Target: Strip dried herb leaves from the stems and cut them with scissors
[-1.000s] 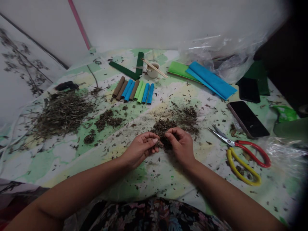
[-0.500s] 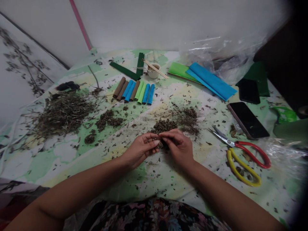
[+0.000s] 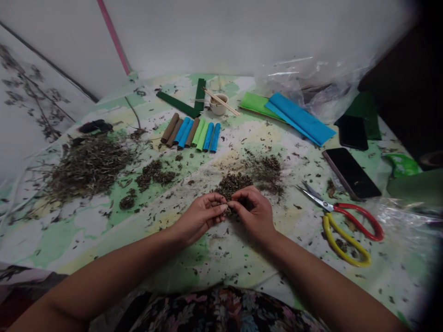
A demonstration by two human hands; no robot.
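My left hand (image 3: 206, 211) is closed, thumb against fingers, on a small clump of dried crushed leaves (image 3: 227, 212). Fingertips of my right hand (image 3: 254, 210) pinch at the same clump, and the tips of both hands meet. Just beyond them lies a dark pile of crushed leaves (image 3: 233, 183), with finer crumbs (image 3: 269, 173) spread to its right. Smaller heaps of leaf bits (image 3: 154, 174) sit to the left. Further back, a row of brown, blue and green paper rolls (image 3: 190, 133) lies side by side.
A large heap of dry leaves (image 3: 92, 163) is at left. Red-and-yellow-handled scissors (image 3: 330, 207) lie open at right, near a phone (image 3: 353, 173) and a second dark phone (image 3: 353, 132). Behind are a small cup (image 3: 218, 109) with sticks across it, folded blue paper (image 3: 299, 119), and clear plastic (image 3: 320, 99).
The right fingers have shifted slightly at the clump, with the thumb now close against the left fingertips. The whole view has moved a little; the table items stay in place.
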